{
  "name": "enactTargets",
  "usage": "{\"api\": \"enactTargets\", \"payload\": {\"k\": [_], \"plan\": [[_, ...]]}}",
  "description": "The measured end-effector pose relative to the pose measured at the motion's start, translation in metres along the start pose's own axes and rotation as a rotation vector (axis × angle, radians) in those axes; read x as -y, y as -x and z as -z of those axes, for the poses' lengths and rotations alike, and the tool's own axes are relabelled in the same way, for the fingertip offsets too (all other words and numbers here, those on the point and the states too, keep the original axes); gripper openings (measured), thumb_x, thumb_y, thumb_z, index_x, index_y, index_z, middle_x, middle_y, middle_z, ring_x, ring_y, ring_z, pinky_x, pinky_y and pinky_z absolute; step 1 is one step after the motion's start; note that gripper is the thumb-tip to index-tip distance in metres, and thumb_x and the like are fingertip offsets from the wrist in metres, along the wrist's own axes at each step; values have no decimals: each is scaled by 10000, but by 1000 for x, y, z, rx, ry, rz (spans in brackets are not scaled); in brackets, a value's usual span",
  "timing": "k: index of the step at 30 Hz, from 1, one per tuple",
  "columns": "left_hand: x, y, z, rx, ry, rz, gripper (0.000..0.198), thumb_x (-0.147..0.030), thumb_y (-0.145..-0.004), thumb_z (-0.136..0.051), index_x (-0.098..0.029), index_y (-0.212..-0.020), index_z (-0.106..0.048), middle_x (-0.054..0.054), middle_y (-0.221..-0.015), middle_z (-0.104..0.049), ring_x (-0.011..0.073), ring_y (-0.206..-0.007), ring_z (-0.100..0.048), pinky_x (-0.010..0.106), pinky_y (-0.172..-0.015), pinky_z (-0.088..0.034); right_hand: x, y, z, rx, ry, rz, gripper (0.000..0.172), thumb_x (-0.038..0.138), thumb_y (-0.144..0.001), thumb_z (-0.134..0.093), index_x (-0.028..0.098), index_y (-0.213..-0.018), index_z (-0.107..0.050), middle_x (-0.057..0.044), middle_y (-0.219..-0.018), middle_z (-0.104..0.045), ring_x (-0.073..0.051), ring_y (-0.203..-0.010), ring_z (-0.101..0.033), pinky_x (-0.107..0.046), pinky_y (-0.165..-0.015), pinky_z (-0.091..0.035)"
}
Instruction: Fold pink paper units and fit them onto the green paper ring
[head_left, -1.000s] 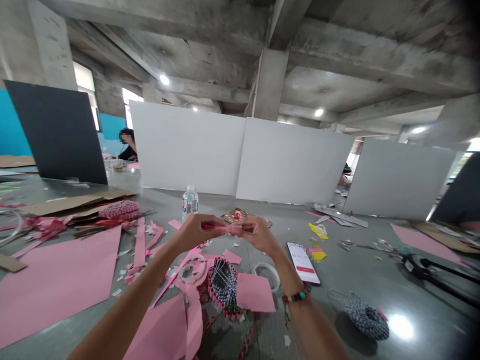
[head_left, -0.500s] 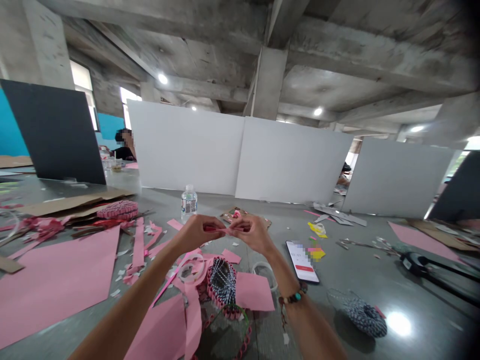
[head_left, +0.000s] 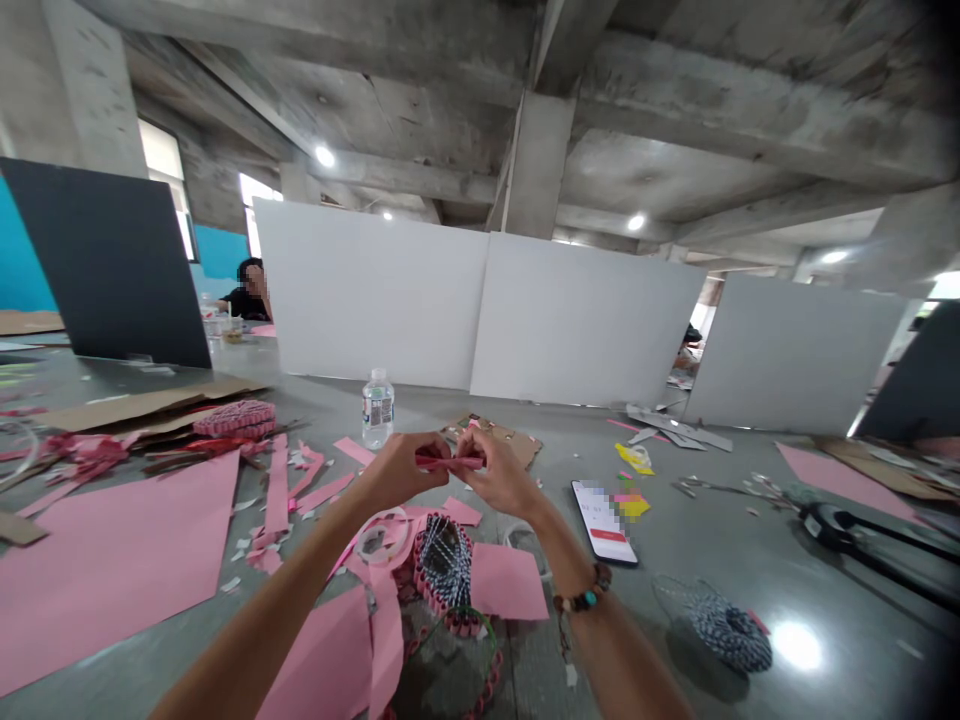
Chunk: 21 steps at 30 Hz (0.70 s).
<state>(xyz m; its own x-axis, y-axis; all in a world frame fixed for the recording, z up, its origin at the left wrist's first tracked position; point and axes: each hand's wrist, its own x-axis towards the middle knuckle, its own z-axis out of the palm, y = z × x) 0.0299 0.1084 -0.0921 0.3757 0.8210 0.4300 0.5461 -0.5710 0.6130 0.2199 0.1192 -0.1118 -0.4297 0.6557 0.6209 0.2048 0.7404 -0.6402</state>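
Observation:
My left hand [head_left: 405, 468] and my right hand [head_left: 491, 465] meet over the table, both closed with fingertips pinching a narrow strip of pink paper [head_left: 451, 463]. The strip lies roughly level between them. Below the hands sits an oval piece [head_left: 444, 565] of black-and-white cord edged with pink paper loops. A square of pink paper [head_left: 510, 583] rests against its right side. To its left are a roll of clear tape [head_left: 381, 540] and larger pink sheets [head_left: 322, 655]. A green cord and a chain of pink loops [head_left: 491, 690] lie nearer me.
A water bottle [head_left: 378, 408] stands behind my left hand, near a piece of cardboard [head_left: 525, 445]. To the right lie a phone [head_left: 604, 525], a bundle of patterned cord [head_left: 727, 630] and a black-handled tool [head_left: 825, 525]. White boards [head_left: 585, 325] line the back; a person [head_left: 251, 290] sits beyond.
The pink strip now shows more clearly between my fingers, reaching past my right fingertips. Both hands have shifted slightly and stay close together.

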Motion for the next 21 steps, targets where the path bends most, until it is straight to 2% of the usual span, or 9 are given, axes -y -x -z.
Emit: {"api": "enactTargets", "payload": {"k": [6,17,21], "plan": [[6,-2,-2,-8,11,22,171,-204,-672,-577,-140,-783,-689,-17,-631,-628,97,-578,-512,180,-548,-390,-3,0,2,8,37,-2,124,179,-805,-600,198,-826,-480,26,-755,-547,-135,-671,-503,-231,-620,-386],[4,-2,6,-77,55,33,149,-173,-644,-573,-133,-738,-680,-29,-609,-578,90,-573,-483,189,-553,-379,0,1,9,-13,68,-26,122,216,-805,-598,195,-802,-478,30,-734,-502,-132,-656,-457,-232,-629,-365],[11,-4,8,-96,120,24,133,-204,-663,-578,-128,-739,-657,-9,-643,-607,100,-595,-531,194,-566,-427,-3,2,13,-33,65,-45,143,225,-808,-606,193,-780,-469,31,-732,-494,-126,-651,-451,-224,-621,-363]]}}
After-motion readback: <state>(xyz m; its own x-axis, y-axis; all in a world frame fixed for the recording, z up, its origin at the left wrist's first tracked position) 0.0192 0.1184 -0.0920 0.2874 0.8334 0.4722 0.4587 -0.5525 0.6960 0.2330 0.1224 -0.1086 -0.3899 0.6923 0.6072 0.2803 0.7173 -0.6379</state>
